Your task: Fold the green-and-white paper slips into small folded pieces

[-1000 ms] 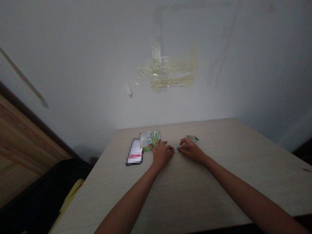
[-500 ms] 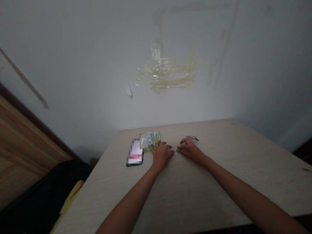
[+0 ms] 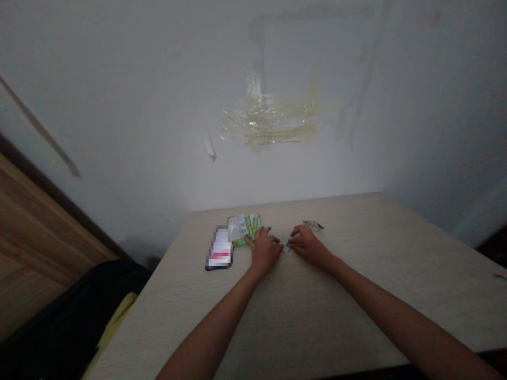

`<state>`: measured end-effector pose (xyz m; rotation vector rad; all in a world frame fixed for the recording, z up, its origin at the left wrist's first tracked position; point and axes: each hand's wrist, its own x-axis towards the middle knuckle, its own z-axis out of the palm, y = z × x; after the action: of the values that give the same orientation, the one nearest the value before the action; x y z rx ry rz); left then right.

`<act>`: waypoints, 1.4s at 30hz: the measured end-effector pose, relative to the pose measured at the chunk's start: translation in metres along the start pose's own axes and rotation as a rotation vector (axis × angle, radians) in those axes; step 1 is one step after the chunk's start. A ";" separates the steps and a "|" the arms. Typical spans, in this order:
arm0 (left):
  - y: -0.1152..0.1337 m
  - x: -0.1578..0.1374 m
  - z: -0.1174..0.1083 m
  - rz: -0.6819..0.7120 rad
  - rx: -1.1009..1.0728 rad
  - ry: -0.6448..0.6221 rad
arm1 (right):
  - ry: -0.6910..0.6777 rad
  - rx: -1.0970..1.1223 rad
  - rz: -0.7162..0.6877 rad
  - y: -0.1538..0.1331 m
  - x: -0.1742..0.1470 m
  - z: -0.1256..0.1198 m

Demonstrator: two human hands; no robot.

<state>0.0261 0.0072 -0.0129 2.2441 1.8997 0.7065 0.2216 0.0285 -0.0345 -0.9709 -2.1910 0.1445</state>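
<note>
A small green-and-white piece (image 3: pixel 285 246), too blurred to name more closely, lies low over the table between my hands. My left hand (image 3: pixel 265 249) has its thumb and index finger at the piece's left edge, closed on it, while its other fingers spread toward a green-and-white printed packet (image 3: pixel 240 227). From the other side, my right hand (image 3: pixel 310 245) pinches the right edge with thumb and fingertips. Just beyond the right hand rests a small crumpled wrapper-like scrap (image 3: pixel 313 225).
A phone (image 3: pixel 219 250) with a blurred screen lies left of the packet, touching or slightly under it. The pale wooden table (image 3: pixel 356 221) meets a wall (image 3: pixel 158 132) bearing old clear tape (image 3: pixel 273 116). Dark and yellow cloth (image 3: pixel 119 316) hangs beyond the left edge.
My left hand has shifted slightly to the right, closer to my right hand. The right hand has barely moved, and the small piece stays between them.
</note>
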 end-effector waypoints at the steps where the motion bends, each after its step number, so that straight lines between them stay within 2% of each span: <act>1: 0.000 0.000 0.001 -0.010 0.004 0.006 | 0.000 0.001 0.005 0.000 0.000 0.000; 10: 0.000 0.002 0.002 -0.049 0.009 -0.037 | 0.037 0.060 0.047 0.013 -0.003 0.009; 21: -0.004 0.001 0.008 -0.027 -0.078 0.043 | 0.042 0.073 0.076 0.016 -0.003 0.012; 30: -0.001 -0.002 0.003 -0.012 -0.124 0.100 | 0.044 0.174 0.125 0.016 -0.001 0.005; 34: 0.000 -0.001 0.001 -0.038 -0.123 0.074 | 0.068 0.185 0.136 0.016 0.000 0.004; 42: 0.000 -0.002 -0.003 0.006 -0.186 0.141 | 0.096 0.185 0.190 0.020 -0.001 0.007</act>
<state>0.0246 0.0044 -0.0106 2.1379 1.8020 1.0219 0.2298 0.0435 -0.0476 -1.0557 -1.9581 0.3755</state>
